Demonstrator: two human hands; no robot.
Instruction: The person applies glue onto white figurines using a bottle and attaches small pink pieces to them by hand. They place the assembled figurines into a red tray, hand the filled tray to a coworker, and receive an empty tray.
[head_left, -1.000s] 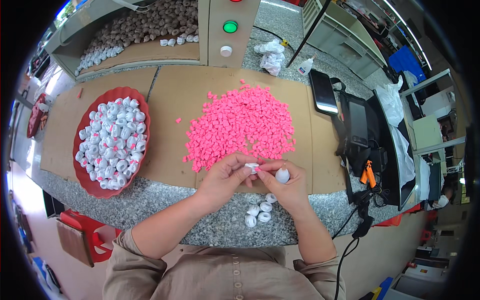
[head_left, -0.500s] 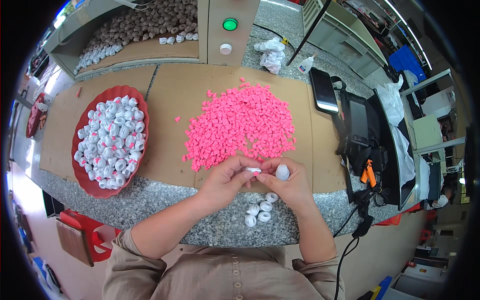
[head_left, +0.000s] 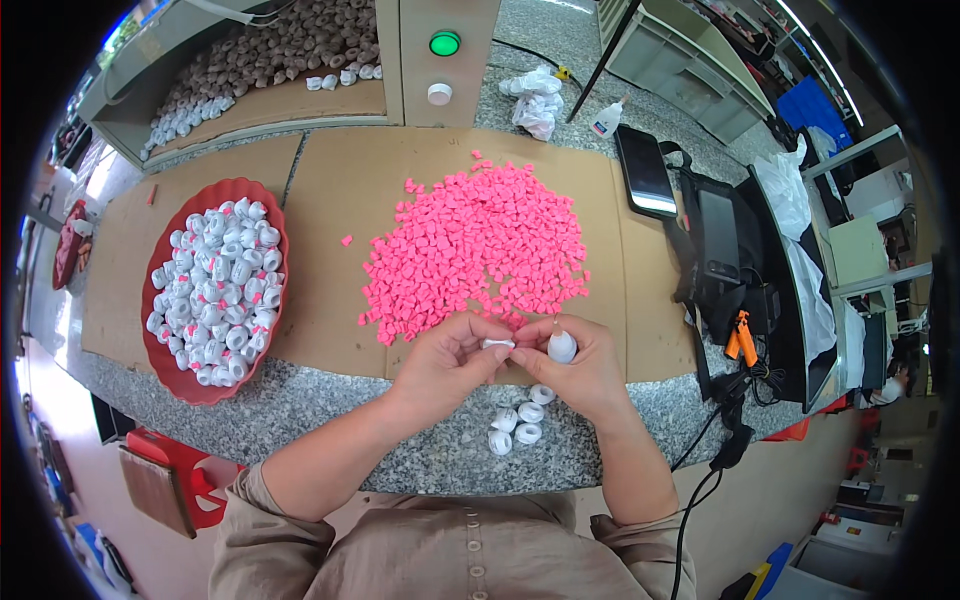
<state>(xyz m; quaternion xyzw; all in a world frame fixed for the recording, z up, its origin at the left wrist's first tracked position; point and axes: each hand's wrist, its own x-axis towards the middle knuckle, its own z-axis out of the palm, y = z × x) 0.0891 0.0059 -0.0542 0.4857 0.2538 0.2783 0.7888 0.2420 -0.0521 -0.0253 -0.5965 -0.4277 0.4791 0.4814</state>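
Your left hand [head_left: 440, 355] pinches a white piece [head_left: 497, 344] between thumb and fingers, in front of the near edge of the pink bits [head_left: 475, 250]. Your right hand [head_left: 585, 368] grasps a small white bottle [head_left: 562, 347], nozzle upward, in its curled fingers; its thumb and fingertips meet the right end of the white piece. Whether these fingertips also pinch a pink bit cannot be told. Both forearms reach over the speckled table [head_left: 390, 455] from its near edge. The pink bits lie in a broad heap on the cardboard [head_left: 325, 310] beyond your hands, with one bit apart to the left of the heap. Five loose rings [head_left: 528, 433], white in color, lie on the bare table just below your right hand. To your left, a red scalloped bowl [head_left: 178, 374] stands mostly on the cardboard, piled with white rings [head_left: 215, 285], several showing pink bits among them. To your right, a black phone [head_left: 645, 170] lies at the far right of the cardboard. Beyond it, a second bottle [head_left: 606, 121] stands near a crumpled plastic bag [head_left: 537, 108].
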